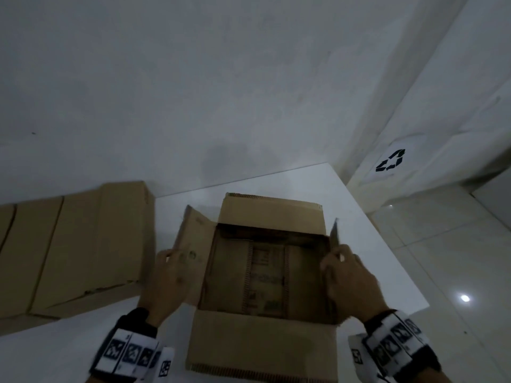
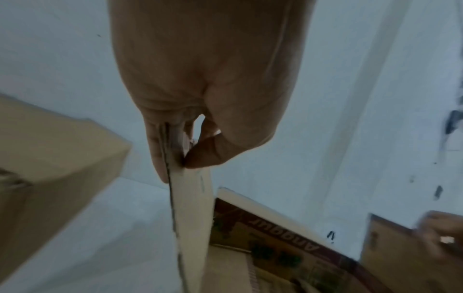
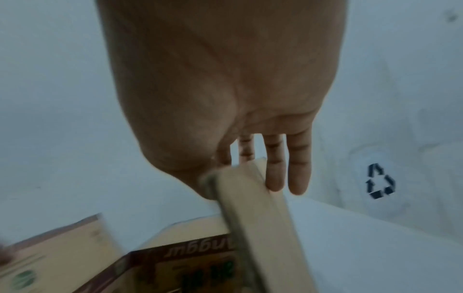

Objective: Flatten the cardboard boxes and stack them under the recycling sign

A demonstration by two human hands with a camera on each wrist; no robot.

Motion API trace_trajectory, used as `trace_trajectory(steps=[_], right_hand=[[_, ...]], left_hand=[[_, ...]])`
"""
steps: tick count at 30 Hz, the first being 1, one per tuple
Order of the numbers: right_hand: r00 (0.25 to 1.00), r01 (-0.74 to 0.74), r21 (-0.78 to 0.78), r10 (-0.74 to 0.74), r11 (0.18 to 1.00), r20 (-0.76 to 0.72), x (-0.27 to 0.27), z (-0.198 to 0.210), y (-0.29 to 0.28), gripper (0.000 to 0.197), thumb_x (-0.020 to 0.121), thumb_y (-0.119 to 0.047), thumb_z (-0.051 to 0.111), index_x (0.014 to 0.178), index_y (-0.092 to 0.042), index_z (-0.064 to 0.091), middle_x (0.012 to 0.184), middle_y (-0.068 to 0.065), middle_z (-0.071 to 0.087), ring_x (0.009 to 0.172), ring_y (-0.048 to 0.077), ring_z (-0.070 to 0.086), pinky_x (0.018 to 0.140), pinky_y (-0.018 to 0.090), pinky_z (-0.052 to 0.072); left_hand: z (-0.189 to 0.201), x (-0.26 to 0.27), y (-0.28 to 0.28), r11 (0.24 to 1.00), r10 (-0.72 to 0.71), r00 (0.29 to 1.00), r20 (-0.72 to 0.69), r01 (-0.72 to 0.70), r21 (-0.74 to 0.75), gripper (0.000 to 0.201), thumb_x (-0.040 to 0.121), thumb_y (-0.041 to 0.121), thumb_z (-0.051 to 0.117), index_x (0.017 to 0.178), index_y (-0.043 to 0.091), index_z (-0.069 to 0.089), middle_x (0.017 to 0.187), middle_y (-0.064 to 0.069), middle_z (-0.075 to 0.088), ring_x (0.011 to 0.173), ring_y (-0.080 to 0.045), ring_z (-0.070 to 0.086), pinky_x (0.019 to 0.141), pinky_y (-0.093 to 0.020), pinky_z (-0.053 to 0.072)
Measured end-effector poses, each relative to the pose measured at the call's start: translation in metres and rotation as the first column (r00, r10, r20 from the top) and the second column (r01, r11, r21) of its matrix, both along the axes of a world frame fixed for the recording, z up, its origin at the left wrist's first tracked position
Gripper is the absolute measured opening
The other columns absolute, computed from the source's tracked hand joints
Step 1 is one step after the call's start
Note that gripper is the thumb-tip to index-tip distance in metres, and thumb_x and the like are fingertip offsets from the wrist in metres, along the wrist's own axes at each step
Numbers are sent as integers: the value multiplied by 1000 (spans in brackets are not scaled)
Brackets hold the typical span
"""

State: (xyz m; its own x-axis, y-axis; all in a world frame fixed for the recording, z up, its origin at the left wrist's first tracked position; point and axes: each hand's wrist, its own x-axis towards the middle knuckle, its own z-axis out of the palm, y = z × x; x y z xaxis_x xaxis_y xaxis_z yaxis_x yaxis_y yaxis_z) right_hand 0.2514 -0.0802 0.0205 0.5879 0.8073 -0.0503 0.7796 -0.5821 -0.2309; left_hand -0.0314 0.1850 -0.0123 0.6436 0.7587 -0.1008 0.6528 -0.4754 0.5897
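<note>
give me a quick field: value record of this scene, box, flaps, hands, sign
open box: on the white table, all four flaps up or out, still not flattened
left flap: pinched in the left hand
right flap: upright, held by the right hand
closed boxes: on the table to the left, not flattened
recycling sign: on the wall to the right, no boxes seen under it
</note>
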Motion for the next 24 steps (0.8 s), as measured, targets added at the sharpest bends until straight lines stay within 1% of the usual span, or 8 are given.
trace_trajectory(steps=[3,6,8,10,13,17,21,24], right_hand=[[971,225,-62,-229,972,-63,20,-7,-22,42,88,-32,59,124,-11,59,128,13,51,105,35,56,79,44,52],[929,304,-350,-357,886,-95,37,-28,-35,66,88,-57,44,141,-19,39,148,11,34,134,38,33,109,53,33],[880,331,-359,-423,873,-216,37,-42,-32,59,87,-54,53,136,-23,39,147,6,33,136,36,29,108,52,31],[824,337,-301,-434,892,-364,35,-53,-21,50,84,-51,62,121,-21,46,130,7,48,124,33,44,99,47,43],[809,330,-339,-449,881,-380,37,-73,-8,46,79,-54,62,111,-24,47,113,5,60,102,29,59,86,41,51],[833,335,-347,-447,876,-325,34,-82,8,37,92,-36,54,119,-12,46,115,11,63,101,30,62,85,36,51],[838,346,-342,-451,874,-306,24,-84,16,26,94,-14,46,118,-6,45,114,14,62,101,31,62,75,30,45],[855,325,-331,-425,886,-299,21,-85,18,27,93,-10,45,119,-4,45,113,14,62,99,29,62,72,28,43]], left_hand=[[-31,-15,11,998,35,972,-234,-23,55,54,84,22,54,136,12,48,143,-16,37,122,-37,46,97,-43,46],[-56,-3,13,999,21,917,-399,-4,44,56,83,58,49,123,19,57,141,-10,42,133,-36,36,109,-49,34],[-70,12,13,993,37,921,-389,-78,-89,81,78,78,44,133,19,49,144,-8,42,131,-32,41,107,-47,38],[-78,30,10,952,40,941,-337,-139,-274,102,71,83,50,146,17,35,150,-7,39,132,-28,44,108,-41,40],[-76,53,5,910,39,957,-286,-153,-386,84,82,60,62,146,11,37,142,-10,49,123,-27,53,102,-31,44],[-73,63,11,965,17,925,-381,-115,-235,47,93,27,54,135,7,46,131,-13,57,113,-29,58,96,-35,49],[-79,62,11,972,-5,949,-316,-70,-226,44,93,17,54,133,1,45,128,-17,57,114,-31,57,98,-38,46],[-78,58,11,974,-48,959,-279,-18,-228,22,89,13,57,108,4,52,108,-14,63,96,-28,61,84,-35,52]])
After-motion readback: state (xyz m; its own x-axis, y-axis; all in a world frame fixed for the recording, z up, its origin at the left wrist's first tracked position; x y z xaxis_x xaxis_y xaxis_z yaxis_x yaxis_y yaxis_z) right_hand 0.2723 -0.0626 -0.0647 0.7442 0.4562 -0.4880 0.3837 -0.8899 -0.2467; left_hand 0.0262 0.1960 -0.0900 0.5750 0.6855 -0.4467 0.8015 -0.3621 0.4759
